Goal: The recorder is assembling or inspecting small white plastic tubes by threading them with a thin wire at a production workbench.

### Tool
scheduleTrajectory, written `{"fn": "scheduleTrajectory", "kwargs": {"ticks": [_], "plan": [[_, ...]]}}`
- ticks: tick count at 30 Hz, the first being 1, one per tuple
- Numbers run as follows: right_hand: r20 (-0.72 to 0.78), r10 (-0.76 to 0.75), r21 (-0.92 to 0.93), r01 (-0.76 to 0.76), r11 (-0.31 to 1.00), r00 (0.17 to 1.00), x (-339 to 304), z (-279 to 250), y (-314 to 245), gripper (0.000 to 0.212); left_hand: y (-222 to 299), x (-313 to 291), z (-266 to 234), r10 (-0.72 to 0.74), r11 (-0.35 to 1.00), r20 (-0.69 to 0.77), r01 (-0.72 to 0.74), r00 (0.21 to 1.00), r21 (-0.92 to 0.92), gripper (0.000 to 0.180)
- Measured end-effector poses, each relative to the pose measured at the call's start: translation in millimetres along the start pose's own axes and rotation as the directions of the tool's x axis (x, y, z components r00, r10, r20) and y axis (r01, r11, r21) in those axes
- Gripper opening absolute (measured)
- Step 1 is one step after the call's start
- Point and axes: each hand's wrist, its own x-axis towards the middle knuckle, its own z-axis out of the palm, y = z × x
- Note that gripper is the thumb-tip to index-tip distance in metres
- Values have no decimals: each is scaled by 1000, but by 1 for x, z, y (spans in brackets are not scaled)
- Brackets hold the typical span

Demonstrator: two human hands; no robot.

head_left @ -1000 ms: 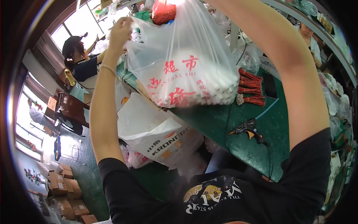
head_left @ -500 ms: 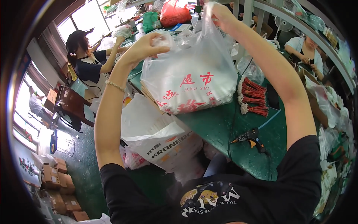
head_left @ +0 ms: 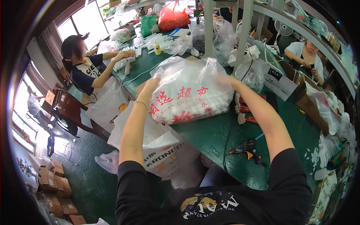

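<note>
A translucent white plastic bag [head_left: 187,80] with red print, full of white tube-like pieces, rests on the green table in front of me. My left hand [head_left: 150,87] holds the bag's left side, its fingertips partly hidden by the plastic. Against the right side is my right hand [head_left: 225,80], smeared by motion, so its fingers do not show clearly. Just right of the bag lie bundles of red wires [head_left: 243,109] with whitish ends. A black and orange glue gun [head_left: 249,150] lies nearer to me on the table.
Large white printed bags [head_left: 161,150] stand at the table's left edge. Beyond, a co-worker [head_left: 84,67] handles white tubes. A red bag [head_left: 173,17] sits at the back, near shelf posts [head_left: 208,30]. Another person [head_left: 305,60] sits at far right. Cardboard boxes [head_left: 56,183] are stacked lower left.
Both hands have come down from the raised bag top and handles to the bag's sides. The bag's top has sunk and folded down, uncovering the table's far part.
</note>
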Motion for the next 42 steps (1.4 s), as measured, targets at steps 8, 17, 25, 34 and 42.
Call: {"fn": "scheduleTrajectory", "kwargs": {"ticks": [8,17,25,34,42], "plan": [[13,-23,248,20,969,1000,-5,69,-28,30,-38,26,3,59,981,-63,-70,996,-183,33],[-41,-6,709,33,704,999,20,78,7,25,9,29,49,150,988,-184,-154,972,-9,24],[-289,126,854,196,482,949,21,0,2,21,-47,31,-20,208,956,-465,-279,860,-87,32],[-204,-59,627,177,759,977,57,-17,14,29,28,-27,-5,-30,977,317,-40,948,212,31],[-416,-571,-258,511,820,707,80,46,19,31,29,-23,20,-183,844,257,286,949,-453,33]]}}
